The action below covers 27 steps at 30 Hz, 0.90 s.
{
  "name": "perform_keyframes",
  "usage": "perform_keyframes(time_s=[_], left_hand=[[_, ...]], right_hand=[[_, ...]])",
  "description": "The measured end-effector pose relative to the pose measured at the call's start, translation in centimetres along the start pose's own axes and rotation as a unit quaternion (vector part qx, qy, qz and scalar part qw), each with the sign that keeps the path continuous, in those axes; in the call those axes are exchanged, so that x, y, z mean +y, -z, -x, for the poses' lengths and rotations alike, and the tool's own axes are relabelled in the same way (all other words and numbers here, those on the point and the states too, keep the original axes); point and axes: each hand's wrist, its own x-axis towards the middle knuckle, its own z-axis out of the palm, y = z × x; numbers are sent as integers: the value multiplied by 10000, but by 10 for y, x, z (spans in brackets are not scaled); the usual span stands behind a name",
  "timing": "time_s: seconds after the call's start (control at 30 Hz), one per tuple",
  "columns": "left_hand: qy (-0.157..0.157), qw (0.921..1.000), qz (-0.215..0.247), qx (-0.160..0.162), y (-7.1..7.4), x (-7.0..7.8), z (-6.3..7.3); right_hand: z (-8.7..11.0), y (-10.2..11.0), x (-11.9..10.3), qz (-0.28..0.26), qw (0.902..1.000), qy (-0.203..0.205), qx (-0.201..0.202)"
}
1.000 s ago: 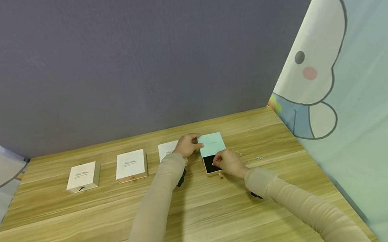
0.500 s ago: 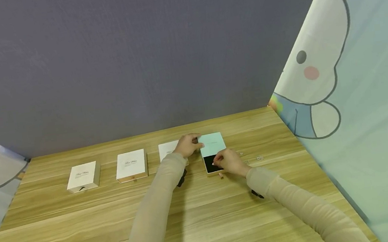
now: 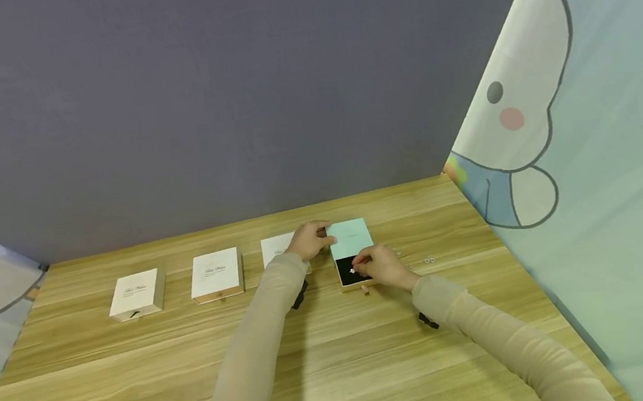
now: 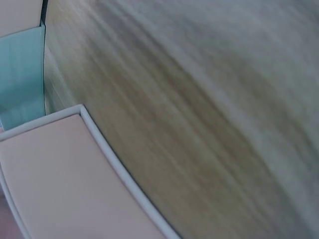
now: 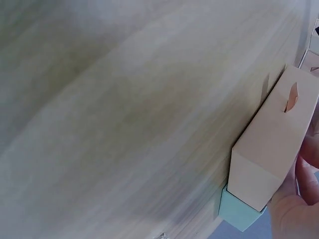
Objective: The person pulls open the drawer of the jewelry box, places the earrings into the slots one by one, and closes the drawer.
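A mint-topped jewelry box (image 3: 350, 238) sits at the table's far side, its black-lined drawer (image 3: 346, 280) pulled out toward me. My left hand (image 3: 307, 242) holds the sleeve's left side, index fingertip at the far corner and thumb on the near part. In the drawer, my right hand (image 3: 382, 266) has thumb and index pinched together at a small silvery piece of jewelry (image 3: 352, 271). In the right wrist view, the drawer's pale front (image 5: 271, 129) with its ribbon tab (image 5: 292, 97) hides part of my right hand (image 5: 299, 214).
Two white lettered boxes stand left, the outer box (image 3: 137, 292) and the inner box (image 3: 216, 273). A third white box (image 3: 276, 245) lies partly under my left hand. Right of the mint box are small silvery rings (image 3: 429, 260). A grey wall (image 3: 225, 105) backs the table (image 3: 342, 372).
My right fingertips have lifted and shifted slightly away from me, and more of the silvery piece shows against the black lining. The left hand keeps its hold on the box.
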Motion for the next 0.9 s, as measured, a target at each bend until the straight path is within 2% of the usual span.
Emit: perform_keyframes(time_s=[0.23,0.4,0.53,0.9], left_hand=[[-18,10000,-26,38,2,0,1],[-33,9999,-102,69,1,0,0],[-35,9998,-169,38,-1,0,-1],[67,10000,-16,15,-1,2,-1]], right_hand=[[0,4,1,-646,9976,88,-245],[1,7,4,-1217,9917,46,-424],[4,9,8,-1572,9867,-62,-420],[18,26,13,-1381,9898,-1,-353]])
